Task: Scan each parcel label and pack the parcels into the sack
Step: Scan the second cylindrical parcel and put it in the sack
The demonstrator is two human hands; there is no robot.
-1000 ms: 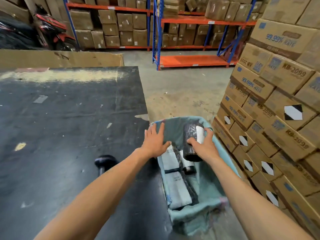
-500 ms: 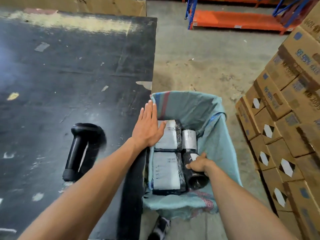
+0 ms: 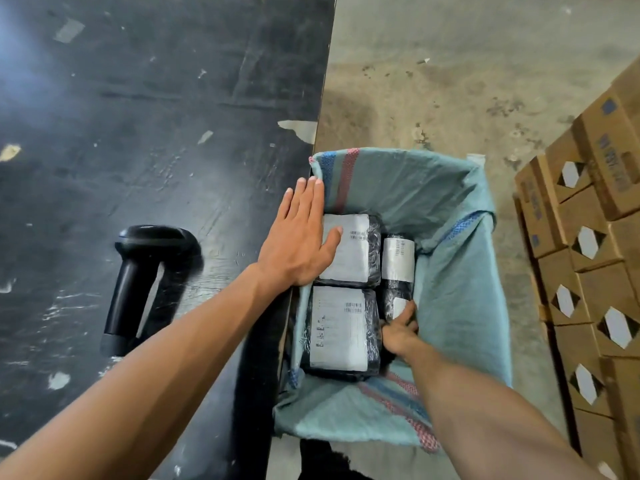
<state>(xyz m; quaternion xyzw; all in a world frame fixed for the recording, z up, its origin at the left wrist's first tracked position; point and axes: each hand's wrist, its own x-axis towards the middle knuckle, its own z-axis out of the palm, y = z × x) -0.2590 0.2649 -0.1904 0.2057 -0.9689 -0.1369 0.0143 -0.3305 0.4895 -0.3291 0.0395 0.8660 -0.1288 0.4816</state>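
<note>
An open teal woven sack stands beside the black table's right edge. Inside lie black-wrapped parcels with white labels: a far flat one, a near flat one, and a roll-shaped one to their right. My right hand is deep in the sack, gripping a second black roll parcel just below the first roll. My left hand lies flat with fingers straight on the sack's left rim at the table edge, its thumb over the far flat parcel. The black handheld scanner lies on the table, left of that hand.
The black table fills the left side. Stacked brown cartons stand close to the sack's right. Bare concrete floor lies beyond the sack.
My right hand has carried the black roll parcel down into the sack and pushed it lower beside the flat parcels. My left hand stays on the sack's rim. The view has tilted downward.
</note>
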